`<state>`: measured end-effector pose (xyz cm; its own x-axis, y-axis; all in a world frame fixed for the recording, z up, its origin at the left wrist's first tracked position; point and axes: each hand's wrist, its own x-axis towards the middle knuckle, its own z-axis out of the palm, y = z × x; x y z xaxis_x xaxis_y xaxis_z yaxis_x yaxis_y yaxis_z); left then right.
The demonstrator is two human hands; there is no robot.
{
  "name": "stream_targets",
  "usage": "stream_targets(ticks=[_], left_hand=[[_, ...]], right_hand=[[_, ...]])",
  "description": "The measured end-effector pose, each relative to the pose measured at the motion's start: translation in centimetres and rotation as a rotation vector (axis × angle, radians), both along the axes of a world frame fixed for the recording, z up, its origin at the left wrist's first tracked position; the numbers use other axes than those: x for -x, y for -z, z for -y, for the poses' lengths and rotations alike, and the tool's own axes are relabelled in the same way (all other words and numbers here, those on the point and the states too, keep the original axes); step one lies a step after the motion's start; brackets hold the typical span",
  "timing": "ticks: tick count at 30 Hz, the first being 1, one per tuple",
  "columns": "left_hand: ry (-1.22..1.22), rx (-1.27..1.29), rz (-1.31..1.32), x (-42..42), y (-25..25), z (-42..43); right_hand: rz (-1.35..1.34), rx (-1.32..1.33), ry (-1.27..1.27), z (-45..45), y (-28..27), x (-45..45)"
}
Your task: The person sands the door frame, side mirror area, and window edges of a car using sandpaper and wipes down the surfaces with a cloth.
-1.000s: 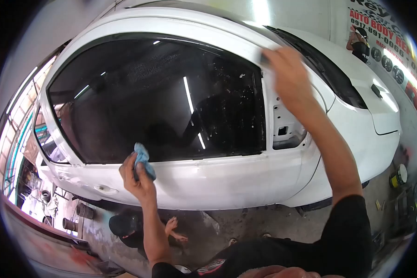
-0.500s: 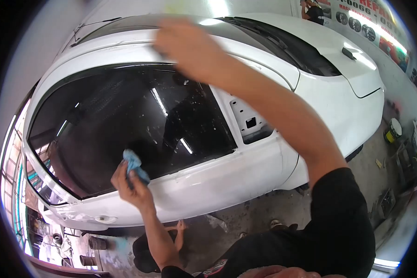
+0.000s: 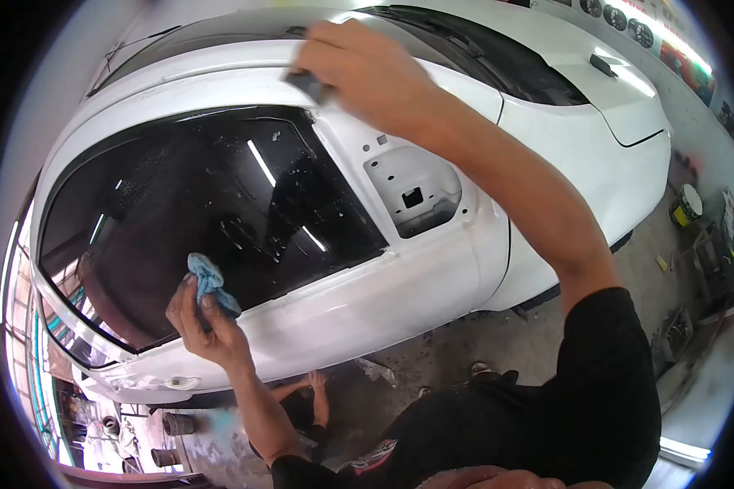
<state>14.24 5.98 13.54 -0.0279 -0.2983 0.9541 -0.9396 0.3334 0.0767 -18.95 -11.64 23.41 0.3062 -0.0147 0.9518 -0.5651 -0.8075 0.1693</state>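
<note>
My left hand (image 3: 210, 328) pinches a crumpled blue cloth (image 3: 210, 284) in front of the dark side window (image 3: 179, 187) of a white car (image 3: 334, 306). My right hand (image 3: 371, 75) reaches up to the white roof edge above the window. In its fingers is a dark grey sanding pad (image 3: 308, 85), partly hidden and blurred, near or on the roof edge; contact cannot be made out. White specks and smears mark the window glass. Right of the window, the door shows a bare recess (image 3: 412, 191) with holes.
Another person's arm (image 3: 319, 399) shows low beside the car. A bucket (image 3: 687, 204) stands on the floor at the right. A black wiper (image 3: 457, 37) lies at the windshield. Pots (image 3: 178, 423) stand at the lower left. A sign hangs on the far wall.
The view has shifted, so the car sits further left and higher. My right hand has moved slightly right and down along the roof edge. The blue cloth stays in my left hand.
</note>
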Motion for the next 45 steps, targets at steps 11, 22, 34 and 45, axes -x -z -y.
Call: stream_targets(ticks=[11, 22, 34, 45], left_hand=[[-0.036, -0.065, 0.013, -2.0, 1.2, -1.8], [-0.133, -0.098, -0.124, -4.6, 1.3, -3.9], [0.002, 0.139, 0.092, 3.4, -5.6, 3.6], [0.035, 0.261, 0.274, 10.1, -17.6, 7.9]], right_hand=[[0.038, -0.001, -0.023, 0.4, 1.8, 1.6], [0.387, -0.442, 0.082, -4.9, 10.9, 15.5], [0.273, -0.199, 0.122, -1.9, 5.3, 3.4], [0.230, -0.096, 0.167, -3.0, 6.2, 2.5]])
